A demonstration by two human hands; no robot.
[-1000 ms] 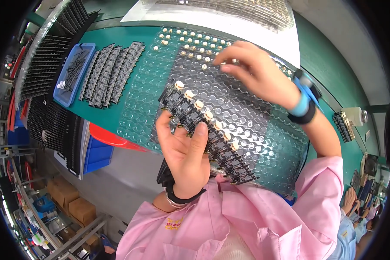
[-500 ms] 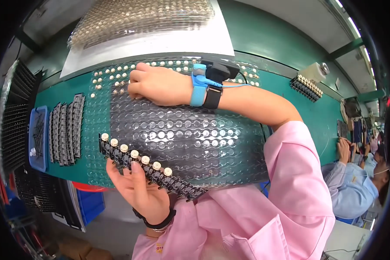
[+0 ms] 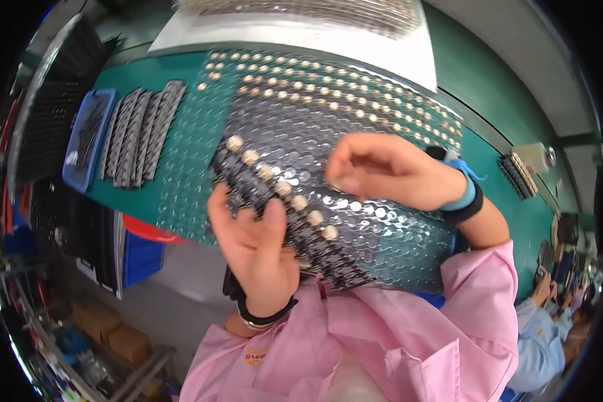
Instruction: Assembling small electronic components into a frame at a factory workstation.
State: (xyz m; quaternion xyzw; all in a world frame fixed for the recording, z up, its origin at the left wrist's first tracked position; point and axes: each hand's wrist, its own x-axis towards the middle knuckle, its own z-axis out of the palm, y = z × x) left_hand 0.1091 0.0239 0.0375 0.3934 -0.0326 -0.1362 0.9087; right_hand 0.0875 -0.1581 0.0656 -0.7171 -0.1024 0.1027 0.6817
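Fingers of my right hand have come back from the far rows of the clear blister tray, where they were reaching half a second ago, and now hang over the tray's middle, just beside the strip I hold. Their tips are drawn together with the thumb, pinching what looks like a small pale piece, though blur and the curl of my hand hide most of it. My left hand keeps its grip on the black segmented strip, thumb on top and fingers curled under, so the strip slants above the near part of the tray. Seven round white parts sit along its upper-left stretch, the same count as before; its lower-right end shows none. To my mind, then, the change is one of fetching rather than placing: a part seems to have left its pocket, but the strip has gained nothing yet. White parts fill the far rows, while nearer pockets look clear. Over to the left, dark strips lie on the green bench beside a blue bin, unchanged.
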